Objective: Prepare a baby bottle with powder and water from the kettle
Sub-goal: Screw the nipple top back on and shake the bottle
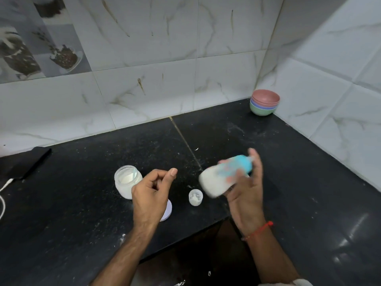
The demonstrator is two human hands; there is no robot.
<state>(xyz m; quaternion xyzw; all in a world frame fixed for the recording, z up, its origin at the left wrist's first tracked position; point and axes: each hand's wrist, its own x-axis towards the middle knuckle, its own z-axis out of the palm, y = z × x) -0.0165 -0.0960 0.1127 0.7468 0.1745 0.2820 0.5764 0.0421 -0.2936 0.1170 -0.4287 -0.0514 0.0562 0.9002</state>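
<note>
the right hand (245,188) grasps a motion-blurred baby bottle with a blue cap and milky white body (223,175), tilted above the black speckled stone counter (82,203) at right. the left hand (151,195) hovers loosely curled, holding nothing. left of it stands an open frosted glass jar of white powder (126,180); between the hands sits a small white cap (195,197). stacked pastel bowls (264,102) rest in the far corner.

The baby bottle (223,176) is motion-blurred; the lid (167,211) is half hidden.
</note>
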